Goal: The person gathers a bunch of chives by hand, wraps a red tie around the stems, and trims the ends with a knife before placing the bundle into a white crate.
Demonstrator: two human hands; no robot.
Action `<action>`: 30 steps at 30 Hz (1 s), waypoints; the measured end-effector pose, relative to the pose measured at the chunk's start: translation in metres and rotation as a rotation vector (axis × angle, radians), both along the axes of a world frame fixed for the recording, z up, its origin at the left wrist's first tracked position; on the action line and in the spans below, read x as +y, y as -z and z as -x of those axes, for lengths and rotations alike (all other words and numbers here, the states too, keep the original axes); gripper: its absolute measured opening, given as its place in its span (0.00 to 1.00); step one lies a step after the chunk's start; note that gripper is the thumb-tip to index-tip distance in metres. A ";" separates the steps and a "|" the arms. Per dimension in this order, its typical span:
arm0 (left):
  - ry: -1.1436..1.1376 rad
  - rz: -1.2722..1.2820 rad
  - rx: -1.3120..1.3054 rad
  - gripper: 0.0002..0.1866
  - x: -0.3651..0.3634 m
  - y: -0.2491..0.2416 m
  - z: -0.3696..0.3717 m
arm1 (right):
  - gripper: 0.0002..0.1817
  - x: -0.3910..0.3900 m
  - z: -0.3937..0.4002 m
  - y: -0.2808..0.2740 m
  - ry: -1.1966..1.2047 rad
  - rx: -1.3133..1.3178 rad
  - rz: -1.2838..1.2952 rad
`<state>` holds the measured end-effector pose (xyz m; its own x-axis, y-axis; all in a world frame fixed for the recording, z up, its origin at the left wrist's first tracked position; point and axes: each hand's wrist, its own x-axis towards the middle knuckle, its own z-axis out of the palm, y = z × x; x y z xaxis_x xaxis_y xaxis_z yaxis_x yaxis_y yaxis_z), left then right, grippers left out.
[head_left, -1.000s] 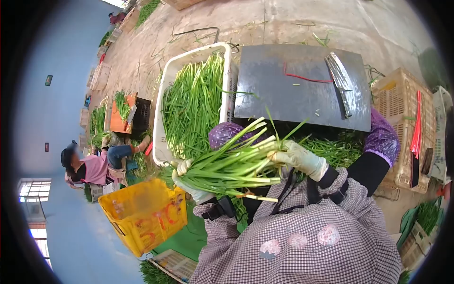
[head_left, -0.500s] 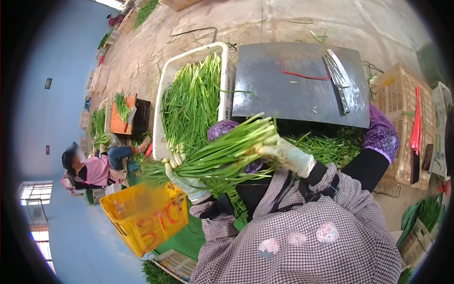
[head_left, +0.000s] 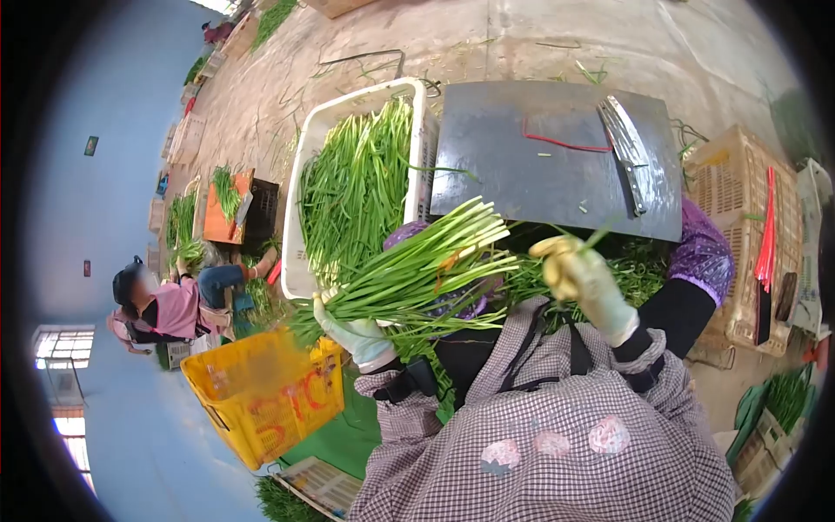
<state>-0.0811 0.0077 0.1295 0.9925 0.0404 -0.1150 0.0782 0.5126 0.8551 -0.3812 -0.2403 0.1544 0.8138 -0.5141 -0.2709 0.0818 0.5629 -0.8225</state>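
Note:
My gloved left hand (head_left: 355,337) is wrapped around the leafy end of a bunch of garlic chives (head_left: 426,265). Their pale stem ends fan out to the upper right, and a brownish-orange blade shows among them. My gloved right hand (head_left: 581,277) is raised to the right of the bunch, apart from it, with curled yellowish fingers; a thin green leaf (head_left: 597,237) sticks out at them. Beyond the bunch stands a white crate (head_left: 293,204) full of chives. A dark board (head_left: 522,187) at the upper right carries a knife (head_left: 624,157) and a red strip (head_left: 565,143).
Loose greens (head_left: 639,271) lie below the board. A yellow crate (head_left: 261,404) stands at the lower left. On the right, a beige crate (head_left: 739,217) bears red strips (head_left: 766,230). Farther left, a person in pink (head_left: 178,309) sits near an orange board (head_left: 217,222).
My right hand has come off the stem ends and moved right, its fingers now curled around a thin leaf. The bunch, in my left hand, has fanned out more at its stem ends.

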 end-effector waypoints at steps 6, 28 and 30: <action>0.278 0.097 -0.201 0.10 -0.007 -0.003 0.007 | 0.13 0.037 -0.084 0.035 -0.134 0.208 0.194; 0.214 -0.048 -0.224 0.12 -0.020 -0.014 0.020 | 0.15 -0.003 -0.046 -0.005 0.011 0.288 0.281; 0.152 0.013 -0.172 0.09 -0.034 -0.036 0.035 | 0.13 -0.007 -0.066 0.021 -0.251 0.249 0.175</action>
<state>-0.1156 -0.0266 0.1659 0.9921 -0.1115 0.0569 0.0091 0.5173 0.8557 -0.3154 -0.2469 0.1330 0.8404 -0.3633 -0.4021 -0.2549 0.3899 -0.8849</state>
